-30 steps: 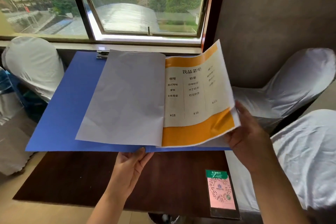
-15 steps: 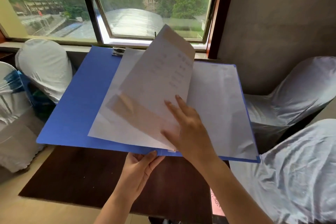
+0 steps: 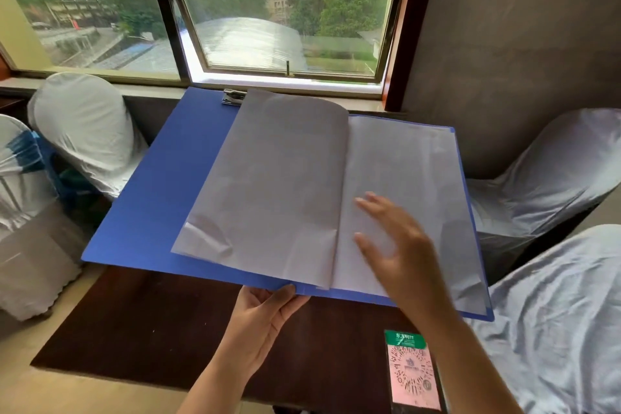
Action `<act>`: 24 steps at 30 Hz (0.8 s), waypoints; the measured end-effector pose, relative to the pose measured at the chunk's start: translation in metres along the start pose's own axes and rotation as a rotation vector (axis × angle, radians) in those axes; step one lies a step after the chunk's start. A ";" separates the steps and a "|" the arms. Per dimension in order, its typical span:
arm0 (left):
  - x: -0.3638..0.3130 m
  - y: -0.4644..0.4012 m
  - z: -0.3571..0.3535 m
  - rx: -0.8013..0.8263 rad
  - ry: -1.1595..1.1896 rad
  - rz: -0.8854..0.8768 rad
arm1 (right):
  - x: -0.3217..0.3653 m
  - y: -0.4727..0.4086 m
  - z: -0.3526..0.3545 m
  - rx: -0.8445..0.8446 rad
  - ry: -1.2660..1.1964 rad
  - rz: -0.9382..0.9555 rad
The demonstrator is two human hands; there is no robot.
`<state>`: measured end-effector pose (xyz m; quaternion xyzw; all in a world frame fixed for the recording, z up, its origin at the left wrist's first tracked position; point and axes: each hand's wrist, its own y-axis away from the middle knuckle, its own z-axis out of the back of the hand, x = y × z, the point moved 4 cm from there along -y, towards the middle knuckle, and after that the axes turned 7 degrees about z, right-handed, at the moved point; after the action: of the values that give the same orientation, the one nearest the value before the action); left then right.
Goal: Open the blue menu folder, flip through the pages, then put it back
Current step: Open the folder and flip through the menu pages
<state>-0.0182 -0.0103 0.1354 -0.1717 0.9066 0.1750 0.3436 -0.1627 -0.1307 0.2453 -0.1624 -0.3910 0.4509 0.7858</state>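
Item: folder point(image 3: 161, 198), blue, smooth rigid card, rectangular, lying open above the dark wood table point(image 3: 151, 323), metal clip point(image 3: 232, 97) at its far edge. We count 2 pale, thin, slightly creased pages point(image 3: 279, 185) spread flat. Our left hand point(image 3: 260, 316) pinches the near edge at the spine. Our right hand point(image 3: 400, 255) hovers fingers spread over the right page, holding nothing. White-draped chairs point(image 3: 84, 124) stand left and right.

Two bare hands, left hand point(image 3: 260, 319), right hand point(image 3: 401, 255), forearms unsleeved
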 end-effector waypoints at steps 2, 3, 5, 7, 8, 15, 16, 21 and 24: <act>-0.003 0.000 0.002 -0.018 0.006 -0.004 | -0.028 0.010 0.028 -0.054 0.275 -0.129; -0.004 -0.001 0.004 -0.029 0.012 -0.006 | -0.044 0.017 0.041 -0.037 0.342 -0.233; -0.005 -0.003 0.008 -0.049 0.022 -0.012 | -0.072 0.031 0.060 0.095 0.203 -0.461; -0.008 -0.006 0.010 -0.050 0.019 -0.024 | -0.086 0.043 0.066 0.219 -0.231 -0.622; -0.009 -0.008 0.010 -0.047 0.013 -0.032 | -0.088 0.047 0.068 0.246 -0.396 -0.636; -0.009 -0.012 0.016 -0.036 0.025 -0.042 | -0.094 0.050 0.076 0.046 -0.475 -0.494; -0.009 -0.012 0.016 -0.037 0.027 -0.043 | -0.095 0.049 0.076 0.031 -0.420 -0.479; -0.009 -0.011 0.018 -0.040 0.034 -0.046 | -0.093 0.046 0.066 -0.042 -0.336 -0.437; -0.010 -0.011 0.020 -0.052 0.033 -0.056 | -0.084 0.040 0.066 -0.101 -0.149 -0.390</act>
<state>0.0047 -0.0091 0.1255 -0.2087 0.9021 0.1861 0.3285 -0.2603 -0.1860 0.2243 -0.0891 -0.4940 0.2808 0.8180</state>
